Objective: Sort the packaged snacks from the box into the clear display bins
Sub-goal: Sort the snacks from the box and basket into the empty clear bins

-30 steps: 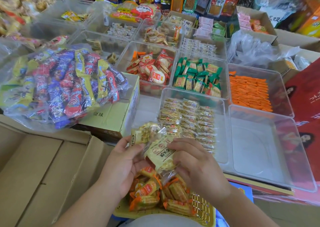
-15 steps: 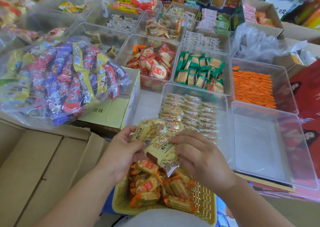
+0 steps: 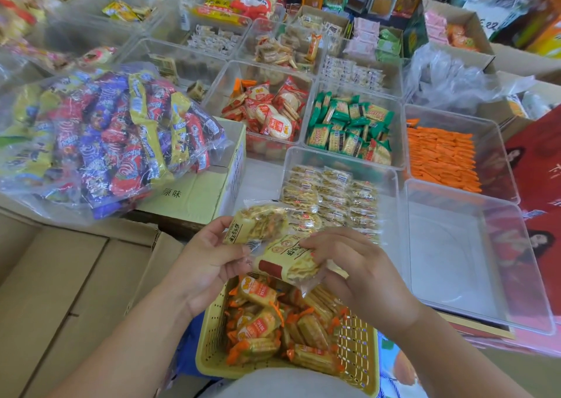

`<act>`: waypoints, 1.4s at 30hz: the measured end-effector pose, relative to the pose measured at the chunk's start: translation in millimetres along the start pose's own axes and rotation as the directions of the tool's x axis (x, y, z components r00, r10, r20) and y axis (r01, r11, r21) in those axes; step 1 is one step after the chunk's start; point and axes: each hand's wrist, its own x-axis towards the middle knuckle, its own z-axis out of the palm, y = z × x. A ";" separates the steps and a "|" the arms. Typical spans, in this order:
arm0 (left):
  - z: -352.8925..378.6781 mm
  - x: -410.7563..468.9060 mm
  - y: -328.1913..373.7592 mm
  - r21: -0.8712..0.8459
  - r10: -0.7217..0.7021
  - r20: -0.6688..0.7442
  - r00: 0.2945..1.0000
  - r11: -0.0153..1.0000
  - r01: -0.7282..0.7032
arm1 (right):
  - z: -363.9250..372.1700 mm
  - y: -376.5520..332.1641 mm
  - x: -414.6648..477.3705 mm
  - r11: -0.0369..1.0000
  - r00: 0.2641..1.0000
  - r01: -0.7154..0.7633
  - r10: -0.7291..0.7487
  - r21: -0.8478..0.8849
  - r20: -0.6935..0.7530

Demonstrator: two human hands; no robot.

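Hands [image 3: 209, 264] [image 3: 358, 273] each pinching a cracker packet [image 3: 258, 224] [image 3: 288, 261], yellow basket [image 3: 209, 337] of orange-wrapped biscuits [image 3: 261, 324] below

Clear bins [image 3: 455, 312] and boxes [image 3: 194, 197] on counter

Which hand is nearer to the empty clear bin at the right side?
Right. The right hand holds a cracker packet just left of the empty clear bin. The left hand, holding another packet, is farther left, beyond the right hand.
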 end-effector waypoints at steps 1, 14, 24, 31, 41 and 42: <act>0.7 1.0 -0.3 -0.042 -0.010 -0.020 1.000 0.999 0.009 | 0.2 0.0 1.8 1.000 1.000 -0.022 0.022 0.013 -0.003; -14.3 2.1 -12.0 -0.109 0.051 -0.150 0.987 0.992 -0.068 | 10.0 96.0 76.8 0.754 0.793 -0.606 0.600 -0.252 -0.111; -18.7 -10.8 -17.8 -0.095 0.056 -0.136 0.989 0.993 -0.069 | 76.0 133.0 108.5 0.628 0.597 -0.640 0.769 -0.442 0.228; -18.3 -16.8 -14.9 -0.004 0.125 -0.140 0.982 0.992 -0.126 | 70.9 127.1 100.1 0.654 0.562 -0.536 0.748 -0.533 0.353; -16.1 -13.4 -13.4 0.677 0.579 0.147 0.802 0.532 -0.509 | 27.8 26.2 49.1 0.735 0.762 -0.641 0.571 0.223 0.306; -13.3 -14.2 -13.7 0.680 0.580 0.173 0.796 0.514 -0.522 | 24.4 17.1 41.4 0.698 0.751 -0.658 0.580 0.284 0.314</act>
